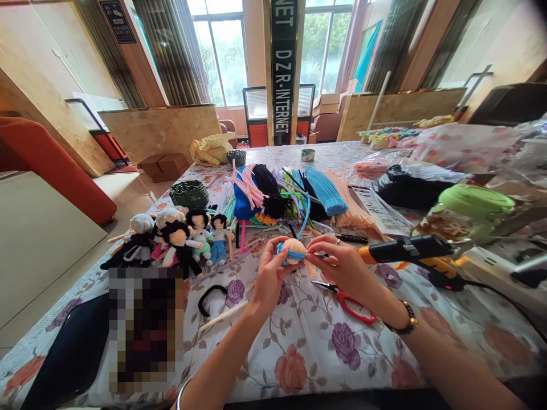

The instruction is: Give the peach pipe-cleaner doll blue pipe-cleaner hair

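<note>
I observed the peach-and-blue piece (pixel 296 246) directly between both hands, above the tablecloth (pixel 318 356): the left hand (pixel 269 267) grasped its left side; the right hand (pixel 346 262) pinched its right edge.

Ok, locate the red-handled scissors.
Right of centre in the head view, the scissors lie on the flowered tablecloth, just below the right hand, left of the glue gun.

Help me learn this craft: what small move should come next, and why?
Perhaps bring the blue strand down and around the peach piece, while the left hand steadies it. A blue band crosses the piece, the right hand has fingertips at its edge, and the strand rises above, seemingly joined to it.
</note>
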Motion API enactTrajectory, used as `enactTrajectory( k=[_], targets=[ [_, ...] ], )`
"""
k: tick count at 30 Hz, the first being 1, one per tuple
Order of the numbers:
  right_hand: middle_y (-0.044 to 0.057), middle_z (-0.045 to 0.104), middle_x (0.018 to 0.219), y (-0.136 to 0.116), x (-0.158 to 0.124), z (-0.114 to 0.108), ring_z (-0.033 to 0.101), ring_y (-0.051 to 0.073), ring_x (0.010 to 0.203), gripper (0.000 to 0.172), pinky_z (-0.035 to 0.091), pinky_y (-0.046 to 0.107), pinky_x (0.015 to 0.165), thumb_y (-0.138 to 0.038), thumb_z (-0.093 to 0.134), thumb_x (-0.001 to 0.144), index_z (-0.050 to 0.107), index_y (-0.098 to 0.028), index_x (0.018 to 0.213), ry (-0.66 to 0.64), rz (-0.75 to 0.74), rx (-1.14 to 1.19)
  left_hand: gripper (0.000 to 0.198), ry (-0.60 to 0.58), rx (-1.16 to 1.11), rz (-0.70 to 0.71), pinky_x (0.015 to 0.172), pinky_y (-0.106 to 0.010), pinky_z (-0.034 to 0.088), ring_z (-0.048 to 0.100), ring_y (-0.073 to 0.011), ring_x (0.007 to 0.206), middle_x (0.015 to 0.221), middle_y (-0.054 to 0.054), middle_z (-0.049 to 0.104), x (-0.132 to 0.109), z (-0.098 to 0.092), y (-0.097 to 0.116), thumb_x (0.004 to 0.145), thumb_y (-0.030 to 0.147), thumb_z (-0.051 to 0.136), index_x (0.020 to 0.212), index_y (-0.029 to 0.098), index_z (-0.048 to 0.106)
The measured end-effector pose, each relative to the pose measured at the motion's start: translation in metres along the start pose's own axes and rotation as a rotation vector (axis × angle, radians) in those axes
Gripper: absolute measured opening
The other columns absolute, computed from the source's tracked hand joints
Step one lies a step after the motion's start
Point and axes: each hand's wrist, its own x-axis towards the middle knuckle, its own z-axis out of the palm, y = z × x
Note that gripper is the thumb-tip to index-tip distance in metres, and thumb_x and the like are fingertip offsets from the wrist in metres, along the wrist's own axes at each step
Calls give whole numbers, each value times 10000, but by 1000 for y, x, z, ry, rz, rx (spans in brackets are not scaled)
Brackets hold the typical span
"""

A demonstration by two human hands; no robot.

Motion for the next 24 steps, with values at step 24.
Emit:
enactTrajectory(
  k=[24],
  targets=[
    [52, 652, 857, -3, 2, -1, 645, 155, 777, 111, 544, 253, 642, -225, 578, 860, 642, -199, 771, 60, -54, -79, 257, -2, 5, 61, 726, -291, 534, 605, -126, 748, 875, -14, 604, -2, 0, -1, 776, 306, 635, 984, 187, 541]
  ],
)
